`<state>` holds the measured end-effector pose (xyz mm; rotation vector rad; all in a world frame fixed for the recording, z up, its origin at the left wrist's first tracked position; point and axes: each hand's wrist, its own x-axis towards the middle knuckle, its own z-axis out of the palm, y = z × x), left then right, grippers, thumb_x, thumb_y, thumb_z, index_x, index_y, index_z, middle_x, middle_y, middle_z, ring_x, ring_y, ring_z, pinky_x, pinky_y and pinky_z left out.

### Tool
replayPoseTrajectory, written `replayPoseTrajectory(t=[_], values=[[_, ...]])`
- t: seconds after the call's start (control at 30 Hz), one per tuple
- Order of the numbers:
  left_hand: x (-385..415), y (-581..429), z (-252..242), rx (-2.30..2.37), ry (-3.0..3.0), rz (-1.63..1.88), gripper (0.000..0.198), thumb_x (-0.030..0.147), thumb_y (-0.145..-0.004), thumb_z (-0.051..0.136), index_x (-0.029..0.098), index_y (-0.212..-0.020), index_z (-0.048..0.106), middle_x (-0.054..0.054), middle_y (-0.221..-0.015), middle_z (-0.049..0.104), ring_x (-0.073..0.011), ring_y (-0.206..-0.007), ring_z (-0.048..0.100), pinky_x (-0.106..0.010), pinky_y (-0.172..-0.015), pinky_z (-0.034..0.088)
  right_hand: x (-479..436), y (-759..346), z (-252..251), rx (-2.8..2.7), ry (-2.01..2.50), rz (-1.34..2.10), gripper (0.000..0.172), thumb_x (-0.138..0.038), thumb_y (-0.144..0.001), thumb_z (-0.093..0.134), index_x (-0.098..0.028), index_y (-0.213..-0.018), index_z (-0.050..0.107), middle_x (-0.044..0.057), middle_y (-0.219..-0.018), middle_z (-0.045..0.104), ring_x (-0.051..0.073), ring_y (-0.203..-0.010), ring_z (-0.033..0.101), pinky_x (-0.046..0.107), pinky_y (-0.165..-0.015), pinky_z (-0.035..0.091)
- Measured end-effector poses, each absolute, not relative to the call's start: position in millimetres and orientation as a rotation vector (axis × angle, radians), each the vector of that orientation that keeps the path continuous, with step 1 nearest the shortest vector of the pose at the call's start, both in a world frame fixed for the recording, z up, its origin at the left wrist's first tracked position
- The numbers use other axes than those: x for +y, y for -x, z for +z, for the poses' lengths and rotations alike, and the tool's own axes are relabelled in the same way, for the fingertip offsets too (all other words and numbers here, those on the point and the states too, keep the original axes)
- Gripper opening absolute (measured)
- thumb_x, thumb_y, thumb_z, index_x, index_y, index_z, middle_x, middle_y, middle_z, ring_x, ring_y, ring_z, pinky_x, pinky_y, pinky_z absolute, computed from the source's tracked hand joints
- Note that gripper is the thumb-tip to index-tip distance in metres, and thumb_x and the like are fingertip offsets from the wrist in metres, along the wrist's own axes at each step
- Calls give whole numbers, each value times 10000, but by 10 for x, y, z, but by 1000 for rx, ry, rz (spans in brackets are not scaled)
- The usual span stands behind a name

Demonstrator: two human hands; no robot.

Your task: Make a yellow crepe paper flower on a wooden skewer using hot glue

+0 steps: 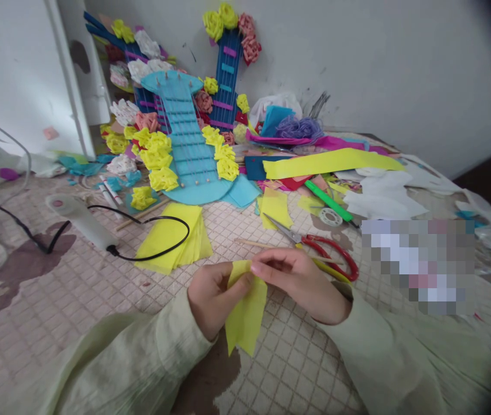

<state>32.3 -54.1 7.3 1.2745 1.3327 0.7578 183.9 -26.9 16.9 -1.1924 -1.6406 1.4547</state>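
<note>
A strip of yellow crepe paper [246, 320] hangs from my two hands over the table, its lower end split into two points. My left hand [219, 294] is closed on it, thumb pressed along its upper part. With thumb and fingertips, my right hand [299, 282] pinches the strip's top edge. Just beyond the right hand lie red-handled scissors [334, 251], blades apart and pointing left. A thin wooden stick [249, 243] rests beside the blades. A stack of yellow paper sheets [176, 239] lies beyond my left hand.
Behind stands a light-blue guitar-shaped piece [191, 144] with yellow paper flowers [157, 161]. A white glue gun [83, 222] with a black cable lies left. A green box cutter [327, 200], a tape roll [331, 217] and a long yellow strip [336, 161] lie at the right.
</note>
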Motion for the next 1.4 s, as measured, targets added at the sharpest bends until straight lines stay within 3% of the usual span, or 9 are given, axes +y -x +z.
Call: replayPoseTrajectory(t=[0.3, 0.73, 1.0, 1.17, 1.33, 1.4], values=[[-540, -304, 69, 1274, -1259, 748, 304, 413, -724, 501, 134, -640, 587, -7, -544, 562, -109, -480, 505, -199, -415, 375, -241, -1874, 179, -1700, 1221, 1384, 81, -203, -684, 620, -157, -730, 668, 13, -736, 667, 124, -692, 600, 226, -637, 488], [-478, -269, 46, 1246, -1186, 783, 287, 380, -703, 539, 122, -599, 606, -6, -501, 569, -93, -431, 499, -186, -373, 356, -224, -1914, 220, -1738, 1186, 1478, 137, -244, -712, 593, -134, -775, 645, 40, -769, 647, 129, -698, 580, 240, -629, 467], [-482, -269, -16, 1196, -1162, 885, 254, 377, -670, 576, 125, -661, 610, -23, -571, 612, -113, -474, 532, -204, -399, 390, -200, -1919, 212, -1652, 1242, 1609, 135, -266, -693, 606, -139, -728, 635, 18, -662, 605, 99, -590, 525, 218, -533, 417], [-490, -301, 28, 1159, -1174, 909, 203, 326, -686, 575, 134, -638, 535, 6, -554, 554, -100, -508, 519, -203, -455, 390, -193, -1907, 200, -1657, 1197, 1586, 118, -252, -692, 603, -145, -716, 644, 16, -682, 611, 98, -618, 520, 221, -562, 408], [-491, -300, 21, 1127, -1244, 1073, 162, 252, -724, 534, 198, -760, 386, 56, -578, 506, -84, -507, 501, -190, -463, 393, -186, -1913, 194, -1500, 1236, 1693, 135, -270, -660, 631, -145, -710, 648, 18, -682, 612, 100, -616, 524, 229, -571, 405], [-499, -285, 4, 1140, -1398, 1085, 91, 219, -755, 494, 195, -767, 407, 51, -606, 499, -70, -499, 484, -175, -450, 381, -183, -1913, 190, -1450, 1232, 1718, 136, -268, -646, 643, -147, -707, 650, 15, -679, 612, 98, -613, 525, 231, -579, 406]])
